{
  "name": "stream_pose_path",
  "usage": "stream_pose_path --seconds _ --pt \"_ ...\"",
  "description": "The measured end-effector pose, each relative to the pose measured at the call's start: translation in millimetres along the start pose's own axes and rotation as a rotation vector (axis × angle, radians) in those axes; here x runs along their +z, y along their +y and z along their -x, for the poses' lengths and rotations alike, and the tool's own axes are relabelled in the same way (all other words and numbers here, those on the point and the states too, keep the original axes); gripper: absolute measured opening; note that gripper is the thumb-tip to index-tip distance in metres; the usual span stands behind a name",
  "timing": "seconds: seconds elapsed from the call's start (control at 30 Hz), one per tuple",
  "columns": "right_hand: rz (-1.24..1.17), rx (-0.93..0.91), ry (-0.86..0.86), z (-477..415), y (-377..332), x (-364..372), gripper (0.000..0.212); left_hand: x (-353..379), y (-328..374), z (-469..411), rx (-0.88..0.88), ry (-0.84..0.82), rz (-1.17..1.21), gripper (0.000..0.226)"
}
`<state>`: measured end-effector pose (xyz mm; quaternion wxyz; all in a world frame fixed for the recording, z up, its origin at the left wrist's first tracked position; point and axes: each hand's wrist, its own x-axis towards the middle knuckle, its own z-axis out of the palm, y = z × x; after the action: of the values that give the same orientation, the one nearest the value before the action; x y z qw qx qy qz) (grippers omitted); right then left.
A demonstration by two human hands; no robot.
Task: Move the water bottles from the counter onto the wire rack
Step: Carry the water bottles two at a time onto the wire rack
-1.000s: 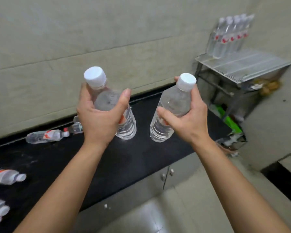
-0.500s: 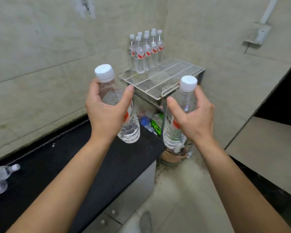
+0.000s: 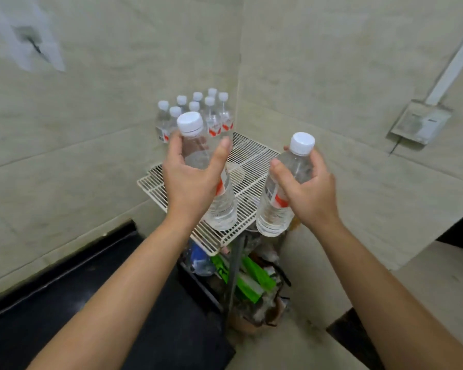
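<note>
I'm seeing left hand (image 3: 193,180) gripping first bottle (image 3: 222,209), right hand (image 3: 310,188) gripping second bottle (image 3: 271,217). Both are clear, white-capped, red-labelled, hovering upright over wire rack (image 3: 251,161) front edge; bottle cluster (image 3: 214,121) is standing at the rear.

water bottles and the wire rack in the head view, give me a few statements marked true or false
1. Each hand holds one bottle: the left hand grips the left bottle and the right hand grips the right bottle. True.
2. Both held bottles have blue caps. False: the caps are white.
3. The wire rack holds nothing. False: a cluster of bottles stands at its back corner.
4. The bottles in that cluster lie on their sides. False: they stand upright.
5. The black counter lies left of the wire rack. True.
</note>
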<state>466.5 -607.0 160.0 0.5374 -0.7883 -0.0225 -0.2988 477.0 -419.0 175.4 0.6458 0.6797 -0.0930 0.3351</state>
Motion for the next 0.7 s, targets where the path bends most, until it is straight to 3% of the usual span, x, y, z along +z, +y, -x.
stream_pose_path --seconds 0.23,0.4,0.5,0.63,0.7 --pt "-0.047 0.054 -0.215 -102 71 61 0.018 43 -78 -68 -0.061 0.082 -0.092 0.035" --pt "-0.238 0.165 -0.422 -168 122 129 0.025 58 -138 -108 -0.297 0.217 -0.162 0.03" --pt "-0.24 0.121 -0.545 -202 138 167 0.039 70 -159 -127 -0.285 0.264 -0.235 0.029" --pt "-0.286 0.089 -0.678 -230 143 208 0.042 80 -174 -151 -0.291 0.309 -0.235 0.038" --pt "-0.325 0.085 -0.712 -237 140 223 0.033 81 -178 -160 -0.286 0.34 -0.214 0.034"
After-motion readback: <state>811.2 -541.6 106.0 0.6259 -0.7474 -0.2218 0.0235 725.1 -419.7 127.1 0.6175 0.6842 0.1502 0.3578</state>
